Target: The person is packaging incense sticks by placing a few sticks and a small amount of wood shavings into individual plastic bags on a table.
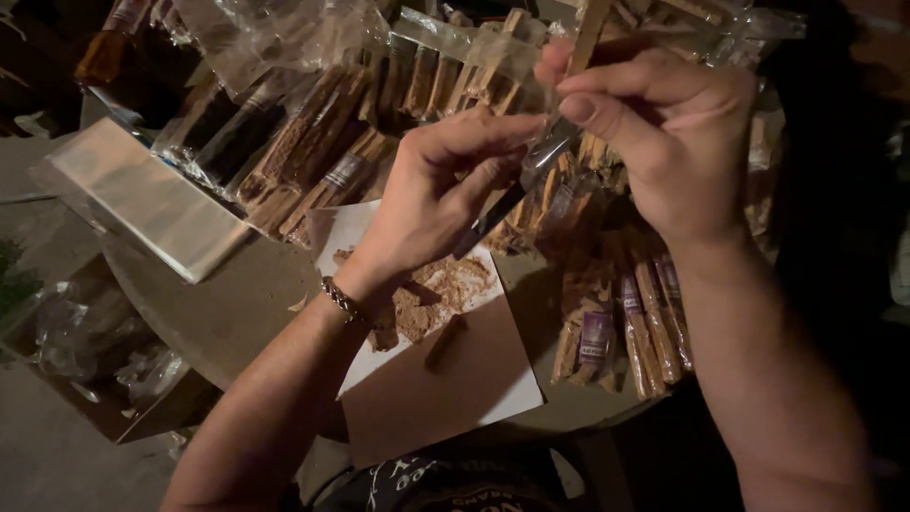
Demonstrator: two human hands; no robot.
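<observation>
Left hand: your left hand [431,194] is closed in a pinch, thumb and fingers gripping the lower part of a narrow clear sleeve [531,171], which keeps the bag steady and its mouth turned upward.
Right hand: your right hand [654,123] is also pinched shut, fingertips on a pale wooden stick [588,33] that stands above the sleeve's mouth, held nearly in line with the bag.
Sleeve: it sits between your two hands, raised above the table and tilted; how far the stick is inside I cannot tell.
Wrist: a braided bracelet [341,299] circles your left wrist.
Under the hands: a white sheet [493,398] lies on the round table [227,313], with brown crumbs and shavings [436,294] gathered on it, apparently placed to catch them; one short stick piece rests beside them.
Right side: filled packets with purple labels [626,332] lie side by side near your right forearm.
Far side: more bagged sticks [322,161] are heaped across the table's far edge.
Left side: a stack of empty clear sleeves [142,199] lies flat, well apart from your hands.
</observation>
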